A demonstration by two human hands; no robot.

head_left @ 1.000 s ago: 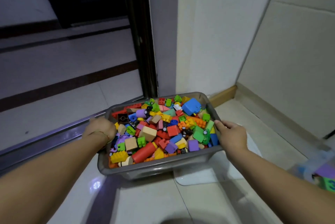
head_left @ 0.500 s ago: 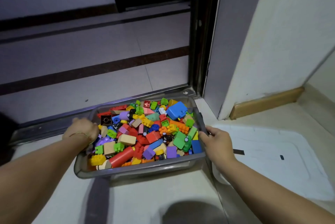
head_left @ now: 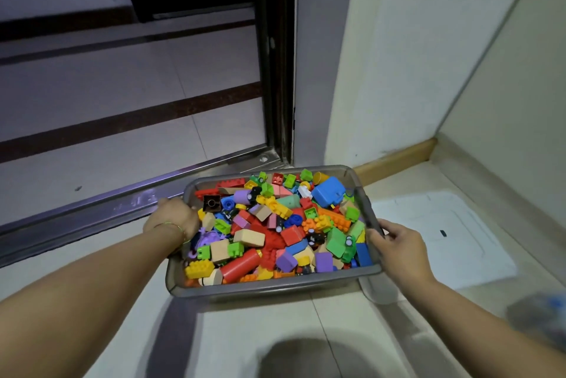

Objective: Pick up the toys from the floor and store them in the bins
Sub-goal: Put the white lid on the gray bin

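Note:
A clear grey plastic bin (head_left: 269,287) sits low in the middle of the view, heaped with several colourful toy blocks (head_left: 275,224), among them a big blue block (head_left: 329,192) and a red cylinder (head_left: 240,264). My left hand (head_left: 173,220) grips the bin's left rim. My right hand (head_left: 398,244) grips the dark handle on its right rim. Whether the bin rests on the floor or hangs just above it I cannot tell.
A white bin lid (head_left: 441,237) lies flat on the floor right of the bin. A metal door track (head_left: 92,212) runs behind it, with a dark door frame (head_left: 275,71) and a cream wall corner (head_left: 398,71). A blurred container (head_left: 539,316) shows at the right edge.
The view has swung left and then part of the way back, showing more of the white lid. Both hands keep their hold on the bin's sides.

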